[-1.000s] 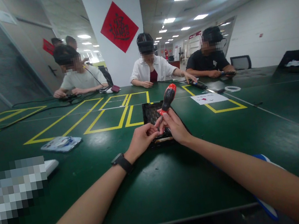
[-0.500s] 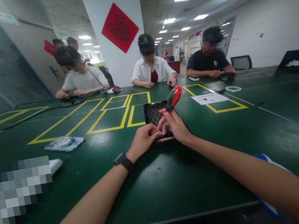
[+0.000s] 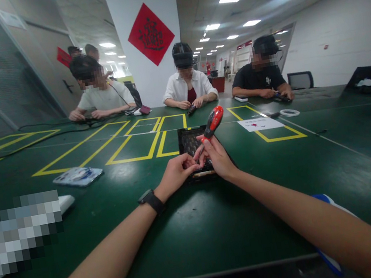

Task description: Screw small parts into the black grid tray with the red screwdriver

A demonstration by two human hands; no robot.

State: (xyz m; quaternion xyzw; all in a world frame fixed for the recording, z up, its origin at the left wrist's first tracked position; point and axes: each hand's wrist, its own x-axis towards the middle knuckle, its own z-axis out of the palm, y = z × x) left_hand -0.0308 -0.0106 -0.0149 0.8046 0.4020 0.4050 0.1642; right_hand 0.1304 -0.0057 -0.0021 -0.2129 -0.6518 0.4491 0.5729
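My right hand (image 3: 216, 158) grips a screwdriver with a red and black handle (image 3: 213, 121), the handle tilted up and to the right and the shaft pointing down toward my left hand. My left hand (image 3: 175, 174), with a black watch on its wrist, has its fingertips pinched together right at the screwdriver's tip; what it pinches is too small to make out. Both hands hover over the near edge of a black tray (image 3: 188, 141) on the green table (image 3: 193, 224).
A phone-like flat object (image 3: 78, 176) lies to the left and a white sheet (image 3: 260, 123) to the right, by yellow floor-tape rectangles (image 3: 129, 144). Three people sit across the table handling small items. A roll of tape (image 3: 289, 112) lies far right. A blue-and-white object (image 3: 325, 200) sits under my right forearm.
The screwdriver handle has swung slightly rightward and back; my hands stay together over the tray. The people opposite have shifted their hands.
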